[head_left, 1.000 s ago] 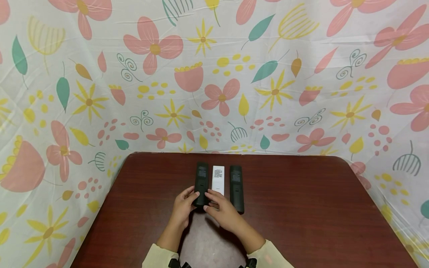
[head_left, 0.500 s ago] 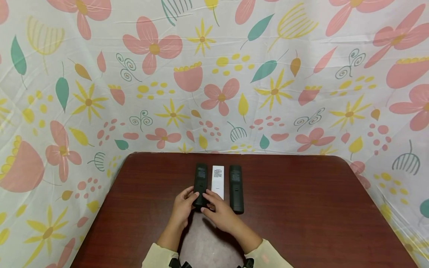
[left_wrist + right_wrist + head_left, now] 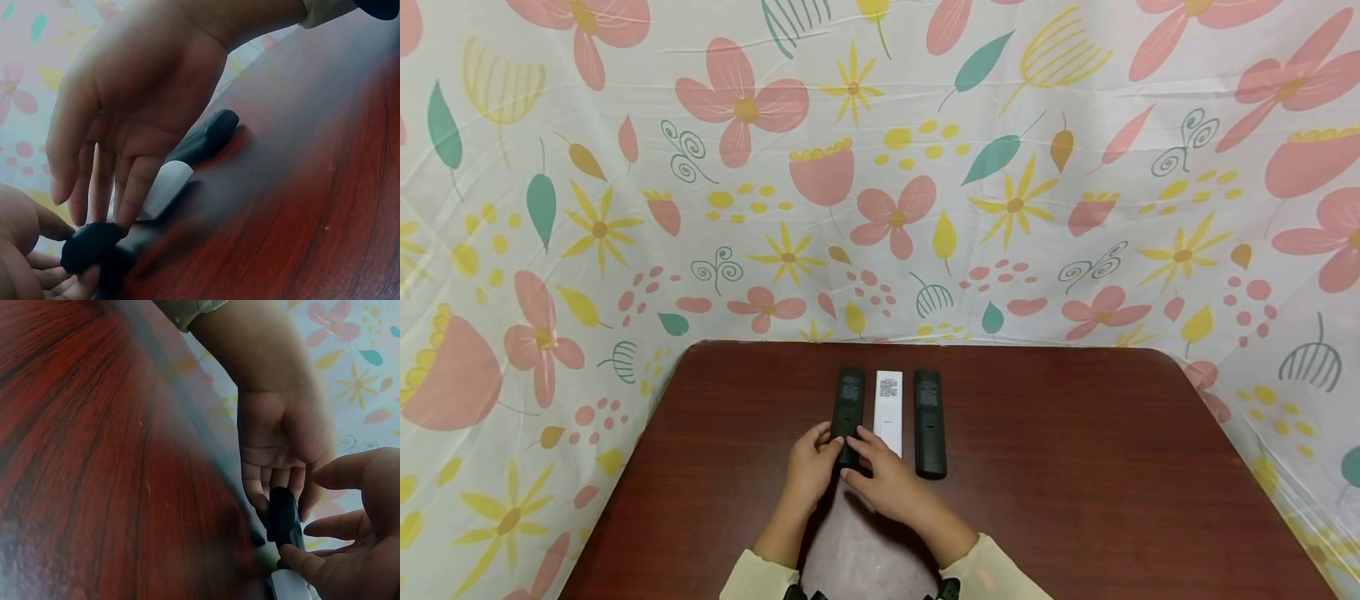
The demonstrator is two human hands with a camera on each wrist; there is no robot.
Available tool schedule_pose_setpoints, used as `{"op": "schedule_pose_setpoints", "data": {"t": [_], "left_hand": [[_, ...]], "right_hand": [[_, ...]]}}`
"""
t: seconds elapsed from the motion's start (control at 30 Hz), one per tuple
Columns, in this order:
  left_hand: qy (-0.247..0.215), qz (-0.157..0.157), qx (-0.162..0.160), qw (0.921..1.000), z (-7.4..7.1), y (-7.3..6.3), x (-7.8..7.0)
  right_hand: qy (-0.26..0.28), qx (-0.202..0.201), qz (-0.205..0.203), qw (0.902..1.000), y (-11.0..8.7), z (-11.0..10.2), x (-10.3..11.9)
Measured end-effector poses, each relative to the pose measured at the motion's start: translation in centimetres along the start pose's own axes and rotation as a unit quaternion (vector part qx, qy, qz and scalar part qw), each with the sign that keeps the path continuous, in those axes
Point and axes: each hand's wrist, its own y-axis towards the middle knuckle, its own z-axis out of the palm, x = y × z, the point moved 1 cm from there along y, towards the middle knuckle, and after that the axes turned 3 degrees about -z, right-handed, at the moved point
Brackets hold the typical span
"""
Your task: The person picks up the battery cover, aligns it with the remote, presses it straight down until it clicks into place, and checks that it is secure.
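Three remote controls lie side by side on the table, their backs with labels facing up. The left one, a black remote control (image 3: 848, 400), is pinched between thumb and fingers by my left hand (image 3: 810, 462) at its near end. My right hand (image 3: 887, 479) lies at the other side of that end, fingers stretched out; in the right wrist view a fingertip of this right hand (image 3: 375, 537) touches the black remote (image 3: 283, 515). The white remote control (image 3: 889, 408) is in the middle, its near end hidden by my right hand. Another black remote control (image 3: 930, 425) lies rightmost.
The dark red wooden table (image 3: 1075, 467) has rounded far corners. A flower-printed cloth (image 3: 970, 133) hangs behind it and along both sides. Light sleeves (image 3: 992, 571) cover my forearms.
My right hand has shifted left, closer to my left hand. The left black remote has slid slightly toward me and to the left. The other two remotes stay put.
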Motion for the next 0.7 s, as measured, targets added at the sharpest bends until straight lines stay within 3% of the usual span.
{"op": "schedule_pose_setpoints", "data": {"t": [0.13, 0.27, 0.7], "left_hand": [[0.084, 0.028, -0.034, 0.9955, -0.04, 0.02, -0.03], [0.135, 0.052, -0.058, 0.9878, -0.09, 0.02, -0.07], [0.178, 0.075, -0.067, 0.9788, -0.27, -0.16, -0.13]], "right_hand": [[-0.011, -0.002, -0.004, 0.9999, 0.07, 0.23, 0.21], [-0.02, -0.005, -0.007, 0.9998, 0.2, 0.44, 0.26], [-0.077, -0.002, -0.007, 0.997, 0.47, 0.88, 0.4]]}}
